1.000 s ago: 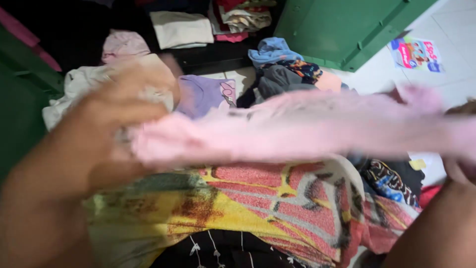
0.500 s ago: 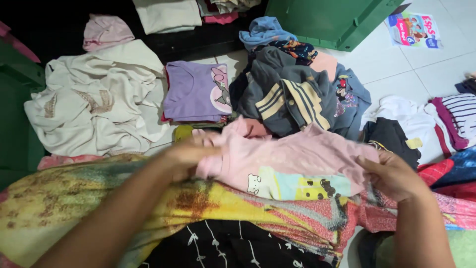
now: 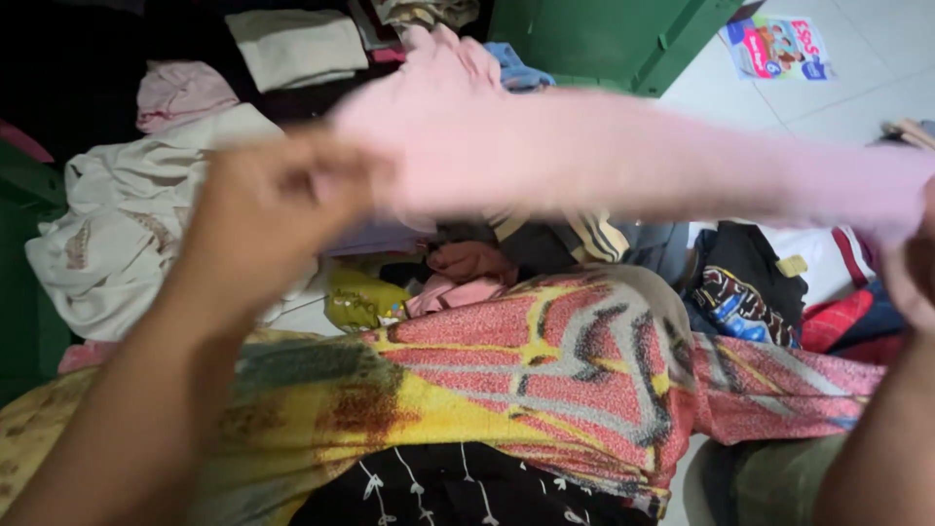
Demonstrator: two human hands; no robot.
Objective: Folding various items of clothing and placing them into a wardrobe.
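Well, the floor was pale white tile [image 3: 857, 107], and most of it was buried under laundry. A green crate [image 3: 594, 39] sat at the top of the view, its corner jutting toward a colourful booklet [image 3: 777, 47] that lay flat on the bare tile, well apart from the clothes. A second green edge [image 3: 19, 282] ran down the left side, boxing in that flank.

Up in the air, blurred, the pink garment [image 3: 604, 156] was stretched across the middle of the view between 2 hands. The left hand [image 3: 263, 209] was closed on its left end, fingers curled in tight. The right hand [image 3: 911, 263] sat at the right border, mostly cut off; it met the garment's far end, but I could not tell how the fingers were set there.

Below the garment, a yellow and red patterned cloth [image 3: 526, 380] was draped across the person's lap, with a black printed cloth [image 3: 438, 492] under its lower edge. To the left lay a cream garment [image 3: 117, 234] in a loose heap, a small pink piece [image 3: 180, 93] beyond it and a folded cream piece [image 3: 292, 47] near the top. To the right, a dark printed shirt [image 3: 745, 282] and a red piece [image 3: 847, 321] crowded the tile.

Open floor showed only at the upper right, around the booklet; everywhere else the piles touched or overlapped.
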